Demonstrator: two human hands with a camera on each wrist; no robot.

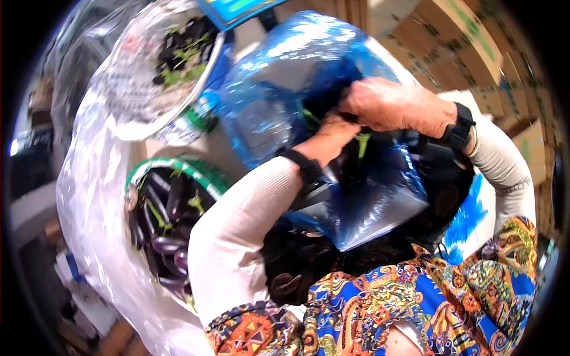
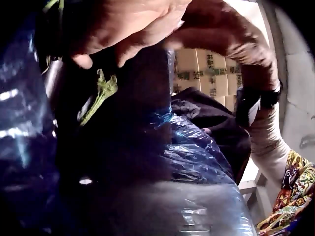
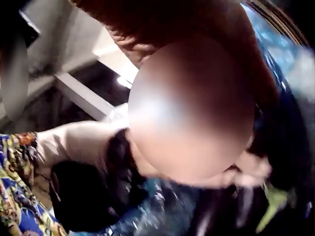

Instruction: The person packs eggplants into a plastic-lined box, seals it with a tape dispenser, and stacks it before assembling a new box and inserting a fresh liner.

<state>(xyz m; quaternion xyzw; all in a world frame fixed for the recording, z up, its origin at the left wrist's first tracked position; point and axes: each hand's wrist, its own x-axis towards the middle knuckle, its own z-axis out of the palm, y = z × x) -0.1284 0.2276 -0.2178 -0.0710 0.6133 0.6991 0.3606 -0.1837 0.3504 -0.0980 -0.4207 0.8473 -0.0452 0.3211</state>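
Observation:
A large blue plastic bag (image 1: 273, 89) stands with its mouth spread, and dark purple eggplants lie inside it. My left hand (image 1: 333, 137) reaches into the bag's mouth, its fingers by a green eggplant stem (image 2: 102, 96). Close against it is my right hand (image 1: 389, 105), bent down from the right with curled fingers over the left fingertips. In the left wrist view, fingertips (image 2: 81, 61) hang over dark eggplants in shadow. What the fingers hold is hidden, and I cannot tell. Much of the right wrist view is covered by a blurred disc.
On the left, a green-rimmed container (image 1: 145, 171) holds eggplants (image 1: 172, 240). Behind it stands a white sack (image 1: 127, 83) with more eggplants and leaves. A blue-framed device (image 1: 234, 10) is at the top. Cardboard boxes (image 1: 445, 41) are stacked at right. Clear plastic sheeting (image 1: 89, 196) drapes the left side.

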